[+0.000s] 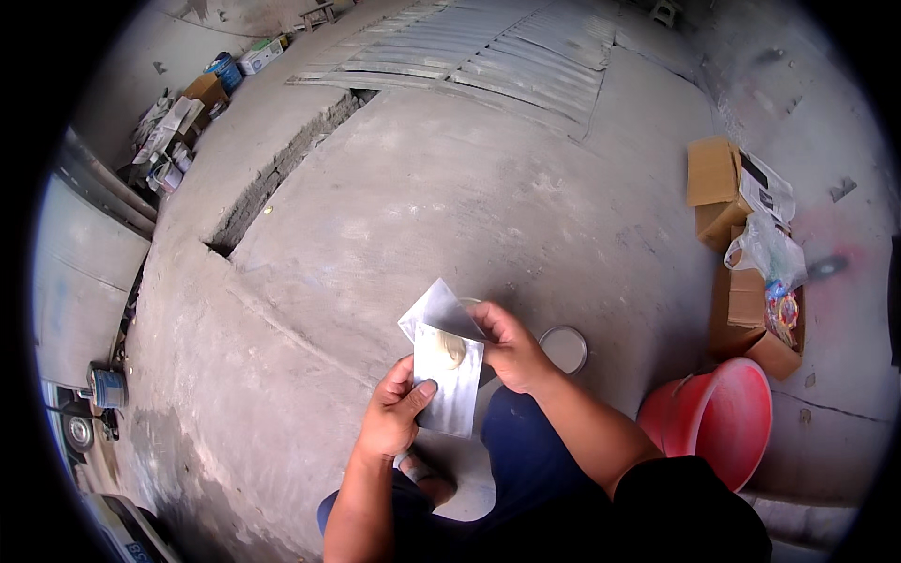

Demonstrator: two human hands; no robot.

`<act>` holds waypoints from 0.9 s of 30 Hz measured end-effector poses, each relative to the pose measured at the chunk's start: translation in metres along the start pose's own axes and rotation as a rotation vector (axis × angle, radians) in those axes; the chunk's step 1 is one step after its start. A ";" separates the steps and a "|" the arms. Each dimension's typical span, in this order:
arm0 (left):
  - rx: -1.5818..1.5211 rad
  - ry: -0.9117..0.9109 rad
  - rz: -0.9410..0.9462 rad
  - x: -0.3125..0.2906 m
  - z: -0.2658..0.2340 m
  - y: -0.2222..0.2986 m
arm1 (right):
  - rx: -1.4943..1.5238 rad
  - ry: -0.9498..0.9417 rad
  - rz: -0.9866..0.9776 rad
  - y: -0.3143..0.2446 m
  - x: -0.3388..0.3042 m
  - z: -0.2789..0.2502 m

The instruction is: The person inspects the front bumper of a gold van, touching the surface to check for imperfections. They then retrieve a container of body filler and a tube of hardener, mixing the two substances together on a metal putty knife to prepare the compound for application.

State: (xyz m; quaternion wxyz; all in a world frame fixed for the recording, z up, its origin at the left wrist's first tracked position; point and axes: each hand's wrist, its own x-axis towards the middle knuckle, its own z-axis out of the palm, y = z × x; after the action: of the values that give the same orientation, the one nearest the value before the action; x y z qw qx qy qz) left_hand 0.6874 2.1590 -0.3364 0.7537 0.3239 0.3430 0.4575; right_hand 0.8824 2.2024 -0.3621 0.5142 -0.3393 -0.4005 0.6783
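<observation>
My left hand (389, 413) grips a flat, shiny light-grey plate (452, 408) from its left edge, thumb on top. A dab of cream-coloured paste (450, 351) sits on the plate's upper part. My right hand (511, 347) pinches a second thin grey sheet (443, 308), which looks like a flat scraper. Its near edge lies at the plate's top, by the paste; whether the two touch I cannot tell. Below and behind my right hand, a round rim shows in part, mostly hidden.
A round grey lid (563, 351) lies on the concrete floor right of my hand. Farther right stand a red bucket (737, 422) and cardboard boxes (715, 183) with a plastic bag (771, 249). A narrow trench (291, 169) cuts the floor ahead left, reaching toward metal sheeting (469, 56).
</observation>
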 end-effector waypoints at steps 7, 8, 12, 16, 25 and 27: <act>0.087 0.087 0.110 0.003 -0.019 -0.002 | -0.074 0.352 0.066 0.009 -0.005 -0.109; 0.072 0.115 0.139 0.002 -0.021 0.001 | -0.115 0.437 0.070 0.019 -0.012 -0.146; 0.125 0.215 0.197 0.006 -0.036 0.008 | -0.240 0.811 0.296 0.075 -0.068 -0.278; 0.160 0.307 0.197 -0.002 -0.057 0.004 | -0.789 0.922 0.554 0.162 -0.125 -0.341; 0.177 0.362 0.199 -0.016 -0.083 0.004 | -1.122 0.971 0.913 0.262 -0.141 -0.373; 0.196 0.381 0.210 -0.020 -0.084 0.005 | -1.072 1.054 0.931 0.258 -0.130 -0.357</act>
State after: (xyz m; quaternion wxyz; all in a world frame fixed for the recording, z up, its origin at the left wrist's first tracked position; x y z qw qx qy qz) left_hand 0.6102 2.1574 -0.3747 0.5884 0.3374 0.4863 0.5508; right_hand 1.1155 2.1070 -0.7465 0.0753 -0.9319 -0.1969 0.2951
